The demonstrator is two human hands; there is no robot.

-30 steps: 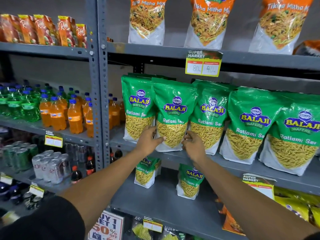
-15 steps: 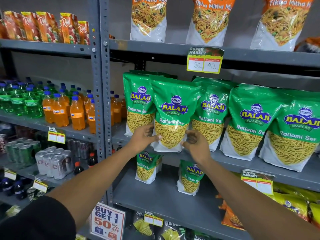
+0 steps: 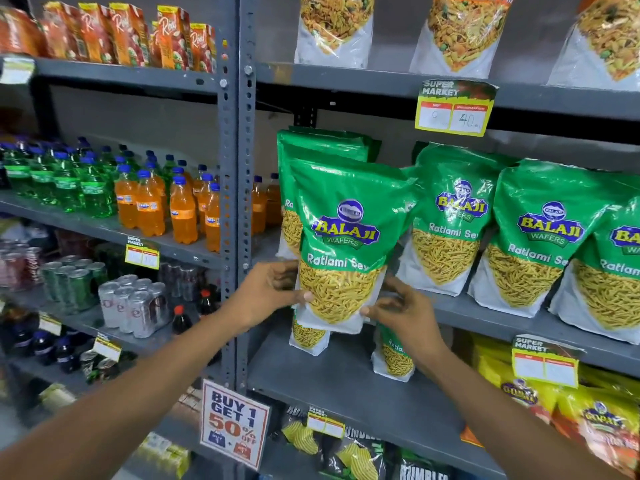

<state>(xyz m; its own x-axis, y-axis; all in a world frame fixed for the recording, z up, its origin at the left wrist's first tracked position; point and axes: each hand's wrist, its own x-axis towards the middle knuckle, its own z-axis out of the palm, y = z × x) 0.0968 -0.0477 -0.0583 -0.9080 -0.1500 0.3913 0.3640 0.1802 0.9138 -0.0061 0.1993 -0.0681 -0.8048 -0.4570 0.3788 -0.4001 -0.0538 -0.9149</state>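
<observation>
A large green Balaji Ratlami Sev pouch [image 3: 341,237] is held upright in front of the middle shelf [image 3: 485,323], clear of the row behind it. My left hand [image 3: 268,292] grips its lower left edge, thumb on the front. My right hand [image 3: 398,311] holds its lower right corner with curled fingers. More pouches of the same kind [image 3: 540,233] stand in a row on the shelf to the right, and one [image 3: 311,147] stands behind the held pouch.
Two small sev packets [image 3: 393,358] stand on the lower shelf under my hands. A grey upright post [image 3: 239,168] divides the racks. Orange and green soda bottles [image 3: 152,202] and cans [image 3: 131,303] fill the left shelves. Price tags [image 3: 453,107] hang from shelf edges.
Both hands have lifted the front sev pouch off the shelf and drawn it toward me. The camera has moved closer to the rack.
</observation>
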